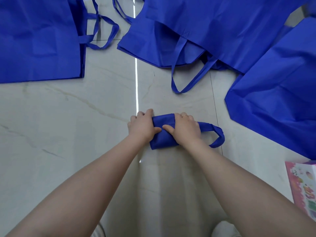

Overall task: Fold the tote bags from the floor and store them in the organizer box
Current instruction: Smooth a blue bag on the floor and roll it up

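A blue tote bag folded into a small thick packet (162, 139) lies on the pale marble floor in front of me. My left hand (142, 126) grips its left end, fingers curled over the far edge. My right hand (185, 128) presses on its right part, thumb pointing left toward the other thumb. One handle loop (218, 134) sticks out to the right of the packet. Unfolded blue tote bags lie flat on the floor at the far left (39, 40), the far middle (196, 26) and the right (280, 93).
A pink printed organizer box (302, 187) shows its corner at the right edge, near my right forearm. Loose handles (104, 31) of the flat bags trail over the floor. A bright light streak (136, 86) runs down the tiles toward my hands.
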The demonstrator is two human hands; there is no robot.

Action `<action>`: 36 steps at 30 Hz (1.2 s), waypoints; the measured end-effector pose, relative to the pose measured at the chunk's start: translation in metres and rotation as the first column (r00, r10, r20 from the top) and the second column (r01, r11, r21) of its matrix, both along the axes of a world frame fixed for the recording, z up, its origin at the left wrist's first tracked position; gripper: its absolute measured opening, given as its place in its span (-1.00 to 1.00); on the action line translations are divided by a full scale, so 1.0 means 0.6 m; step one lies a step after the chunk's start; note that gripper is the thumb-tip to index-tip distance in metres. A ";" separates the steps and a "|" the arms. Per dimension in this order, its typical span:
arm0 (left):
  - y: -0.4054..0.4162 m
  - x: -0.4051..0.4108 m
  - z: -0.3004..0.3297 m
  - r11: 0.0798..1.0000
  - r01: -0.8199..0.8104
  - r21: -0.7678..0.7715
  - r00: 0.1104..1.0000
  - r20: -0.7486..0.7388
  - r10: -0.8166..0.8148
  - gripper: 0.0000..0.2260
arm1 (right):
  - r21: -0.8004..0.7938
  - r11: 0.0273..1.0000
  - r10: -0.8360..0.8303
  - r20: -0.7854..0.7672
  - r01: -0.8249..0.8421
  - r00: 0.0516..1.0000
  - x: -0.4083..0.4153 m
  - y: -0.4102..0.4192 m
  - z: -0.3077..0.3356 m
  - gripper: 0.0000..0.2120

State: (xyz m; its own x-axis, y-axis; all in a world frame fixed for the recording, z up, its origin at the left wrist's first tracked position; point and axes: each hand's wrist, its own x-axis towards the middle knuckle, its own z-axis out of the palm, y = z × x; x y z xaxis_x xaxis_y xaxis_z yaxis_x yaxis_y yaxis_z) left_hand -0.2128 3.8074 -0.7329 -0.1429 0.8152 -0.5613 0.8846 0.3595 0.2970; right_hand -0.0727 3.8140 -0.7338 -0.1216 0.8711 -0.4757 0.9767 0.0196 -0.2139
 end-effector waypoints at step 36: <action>-0.021 -0.027 0.499 0.826 0.319 0.465 0.903 0.115 -0.414 -0.66 | 0.354 0.922 0.251 -0.239 -0.156 0.938 0.037 -0.003 0.476 -0.70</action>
State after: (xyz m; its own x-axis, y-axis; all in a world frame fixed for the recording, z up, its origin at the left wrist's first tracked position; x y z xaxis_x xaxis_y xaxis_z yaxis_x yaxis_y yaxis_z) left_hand -0.2288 3.7950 -0.4337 0.2927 0.9474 -0.1297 0.8283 -0.1834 0.5294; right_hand -0.0503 3.8124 -0.4483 -0.3971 0.9131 -0.0922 0.8469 0.3259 -0.4203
